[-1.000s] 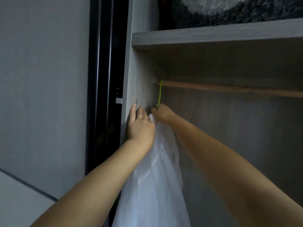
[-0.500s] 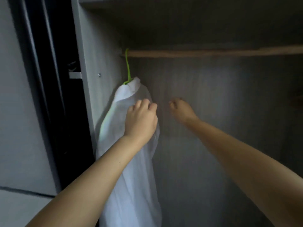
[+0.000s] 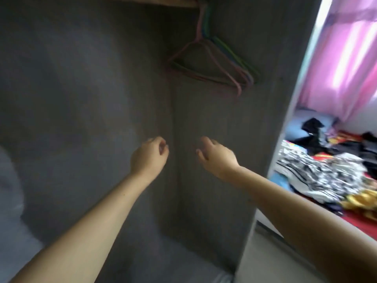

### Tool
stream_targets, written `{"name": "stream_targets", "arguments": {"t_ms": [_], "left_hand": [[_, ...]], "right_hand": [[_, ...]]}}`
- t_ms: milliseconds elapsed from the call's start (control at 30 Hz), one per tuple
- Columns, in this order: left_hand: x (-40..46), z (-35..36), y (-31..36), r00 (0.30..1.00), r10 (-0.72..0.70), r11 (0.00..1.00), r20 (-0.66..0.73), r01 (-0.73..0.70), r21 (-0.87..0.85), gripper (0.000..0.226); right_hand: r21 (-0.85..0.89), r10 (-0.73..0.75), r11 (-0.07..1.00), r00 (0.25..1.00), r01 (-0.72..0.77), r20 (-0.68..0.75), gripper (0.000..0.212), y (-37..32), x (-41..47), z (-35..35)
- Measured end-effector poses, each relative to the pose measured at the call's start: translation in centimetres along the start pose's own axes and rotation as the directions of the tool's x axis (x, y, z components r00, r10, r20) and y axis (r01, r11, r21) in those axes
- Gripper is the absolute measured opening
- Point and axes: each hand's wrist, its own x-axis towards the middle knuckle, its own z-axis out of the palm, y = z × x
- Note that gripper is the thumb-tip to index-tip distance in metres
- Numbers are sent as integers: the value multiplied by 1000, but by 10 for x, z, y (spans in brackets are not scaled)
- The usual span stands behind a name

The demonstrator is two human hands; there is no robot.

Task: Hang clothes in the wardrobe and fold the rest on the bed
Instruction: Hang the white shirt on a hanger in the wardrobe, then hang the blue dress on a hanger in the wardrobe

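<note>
**Both hands empty inside the wardrobe, clothes waiting on the bed**

Both bare arms are reaching forward into the grey wardrobe (image 3: 234,123), hands side by side at mid-height and a little apart from each other. The left hand (image 3: 150,155) is hanging in front of the back panel with its fingers loosely curled inward; its grip is holding nothing. The right hand (image 3: 217,155) is turning palm-down near the inner corner, fingers relaxed and slightly spread, and its grip is likewise holding nothing. Neither hand is touching the panels, as far as the blurred picture is showing.

Above the right hand, a bunch of empty hangers (image 3: 212,64) is dangling from the wooden rail (image 3: 163,1) at the top edge, close against the right side wall. The front one is pink, and green and blue ones are showing behind it; how many there are cannot be told. At the far left edge a pale white garment (image 3: 9,193) is showing, blurred and cut off by the frame.

Past the wardrobe's right side panel, the bed (image 3: 363,227) is lying well apart from the hands, with a red cover. A heap of clothes (image 3: 320,176) is sprawling over it: a black-and-white patterned piece in front, dark pieces behind, something yellow at the near edge. A pink curtain (image 3: 344,50) is glowing with daylight above the bed.
</note>
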Motion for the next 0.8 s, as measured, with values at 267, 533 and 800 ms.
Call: {"name": "stream_targets", "arguments": {"t_ms": [267,533,800], "left_hand": [[-58,117,159,895,357,915,270,-276,-295,13],[-134,168,318,687,625,768,370,-457,-449,23],[-228,215,428,513,747,660,424,-490,-570,25]], "right_hand": [[-183,461,874,887,-451,14,43,144,-150,-71],[-233,657,708,743,-667,-129,42,229,-298,-160],[-207,769,586,618,-783,-163,41,278,-435,-209]]}}
